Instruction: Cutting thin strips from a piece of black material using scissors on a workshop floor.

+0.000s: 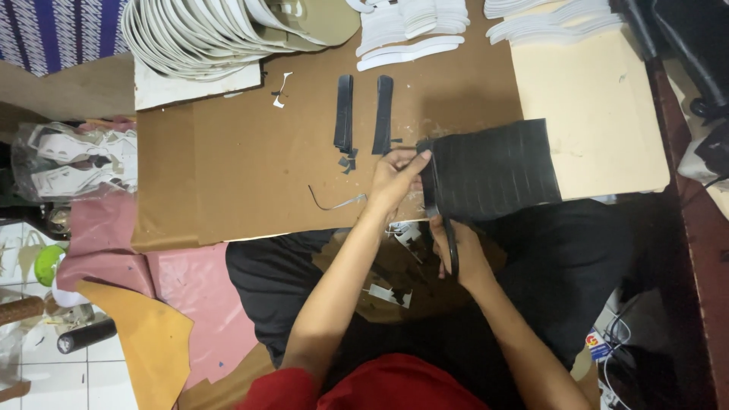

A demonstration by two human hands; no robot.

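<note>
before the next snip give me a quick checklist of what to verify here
1. Left hand pinches the edge of the black ribbed sheet: ok.
2. Right hand grips the scissors: ok.
3. Blades meet the sheet's edge: cannot tell, hidden.
4. Left fingers away from the blades: cannot tell.
5. Two cut black strips lie apart on the brown board: ok.

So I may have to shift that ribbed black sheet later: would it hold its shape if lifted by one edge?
Probably not. The black sheet looks thin and curls where the left hand pinches its edge, so it likely flops. It seems light, and its ribbed face should grip rather than slide.
</note>
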